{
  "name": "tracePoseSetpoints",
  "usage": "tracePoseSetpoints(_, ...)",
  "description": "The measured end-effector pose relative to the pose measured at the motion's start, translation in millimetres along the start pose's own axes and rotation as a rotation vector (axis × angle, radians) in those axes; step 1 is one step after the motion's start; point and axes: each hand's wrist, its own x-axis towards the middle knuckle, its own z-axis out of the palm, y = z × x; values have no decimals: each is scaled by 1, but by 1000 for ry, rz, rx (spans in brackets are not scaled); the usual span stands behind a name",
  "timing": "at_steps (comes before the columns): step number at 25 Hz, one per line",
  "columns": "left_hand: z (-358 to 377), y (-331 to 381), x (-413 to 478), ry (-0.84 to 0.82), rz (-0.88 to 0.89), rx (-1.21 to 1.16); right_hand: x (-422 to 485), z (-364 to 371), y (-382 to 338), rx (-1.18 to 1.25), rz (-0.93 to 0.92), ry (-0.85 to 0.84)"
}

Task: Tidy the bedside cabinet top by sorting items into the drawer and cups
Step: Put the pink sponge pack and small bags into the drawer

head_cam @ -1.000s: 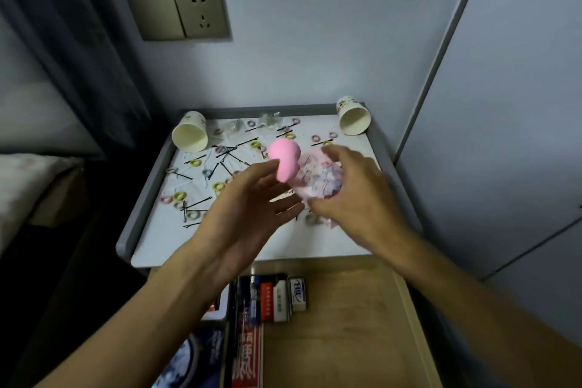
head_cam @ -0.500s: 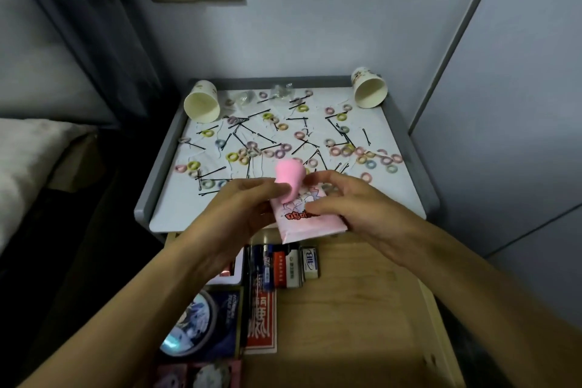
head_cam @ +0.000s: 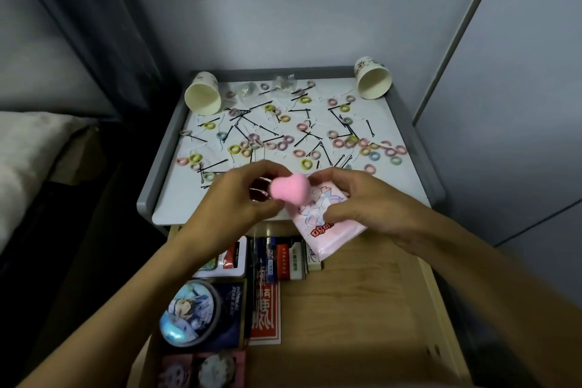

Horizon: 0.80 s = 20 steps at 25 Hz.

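Head view: left hand [head_cam: 242,195] grips a pink gourd-shaped sponge [head_cam: 288,190], right hand [head_cam: 356,198] pinches a pink cartoon-printed packet [head_cam: 327,230].

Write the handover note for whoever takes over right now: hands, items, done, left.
Left hand grips the pink sponge; right hand holds the pink packet, both over the cabinet top's front edge.
Done: drawer open, boxes already inside.
Left: stow sponge and packet; sort hair ties and hairpins into the left cup and right cup, both tipped and apparently empty.
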Motion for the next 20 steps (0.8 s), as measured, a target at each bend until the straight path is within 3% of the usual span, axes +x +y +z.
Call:
tracePoseSetpoints(5, -2, 2, -3, -182, 90, 22, -6, 8, -2, 28, 1, -176)
tracePoseSetpoints(14, 4, -1, -3, -115, 52, 6, 0, 28, -2, 45, 94, -58)
tracePoseSetpoints(16, 4, -10, -1, -15, 1, 104, 1, 25, -3, 71, 95, 1)
tracePoseSetpoints(18, 3, -24, 1, 179, -155, 255, 1, 15, -4, 158, 102, 119)
tracePoseSetpoints(20, 7, -35, 3, 253, -319, 478, 2, 6, -2, 280, 116, 220)
